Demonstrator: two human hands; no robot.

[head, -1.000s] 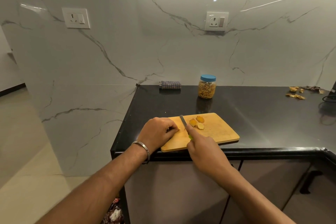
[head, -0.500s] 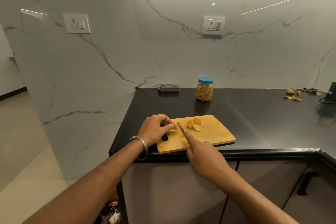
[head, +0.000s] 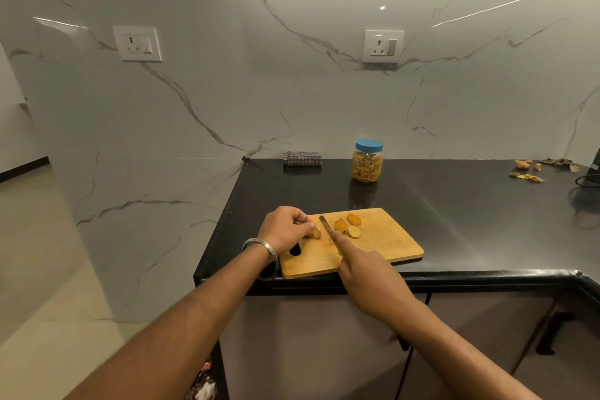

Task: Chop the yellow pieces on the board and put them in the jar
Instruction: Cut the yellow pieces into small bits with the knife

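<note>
Head view: lidded jar [head: 367, 162] and folded cloth [head: 302, 158] behind board [head: 386, 242].

The cutting board [head: 383, 243] lies at the front edge of the worktop [head: 454, 211], near its front left corner, with three pieces [head: 349, 225] on its rear half and the knife [head: 326, 227] just left of them. The jar [head: 367, 161] stands behind the board near the back edge, a folded cloth [head: 302, 158] to its left against the wall. Scraps [head: 532, 169] lie at the back right, well apart from the board.
</note>
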